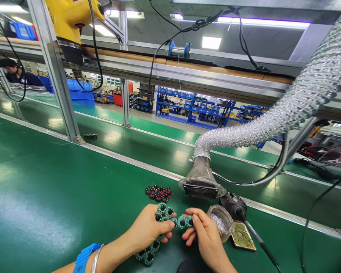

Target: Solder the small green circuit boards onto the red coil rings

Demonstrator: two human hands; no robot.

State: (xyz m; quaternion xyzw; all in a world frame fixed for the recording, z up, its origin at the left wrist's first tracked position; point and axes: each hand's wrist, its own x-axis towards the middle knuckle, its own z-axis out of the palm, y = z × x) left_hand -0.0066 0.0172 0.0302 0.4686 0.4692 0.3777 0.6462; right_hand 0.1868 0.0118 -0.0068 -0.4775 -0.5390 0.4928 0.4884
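Note:
My left hand [148, 227] is closed on a cluster of small round green circuit boards [182, 223] with black centres, joined edge to edge. My right hand [206, 236] pinches the right end of the same strip between thumb and fingers, so the boards span the gap between both hands. More round green boards [149, 258] show below my left wrist; whether they join the held ones is hidden by my hand. Just beyond my left hand, a group of round black boards with red rims [158, 193] lies on the green bench mat [102, 185].
A fume extraction nozzle [201, 178] on a silver hose [244, 131] hangs past my hands. To the right are a tub of silvery material [223, 223], a soldering iron [258, 239] in its holder, and a sponge tray [243, 236]. A co-worker [19, 74] sits far left.

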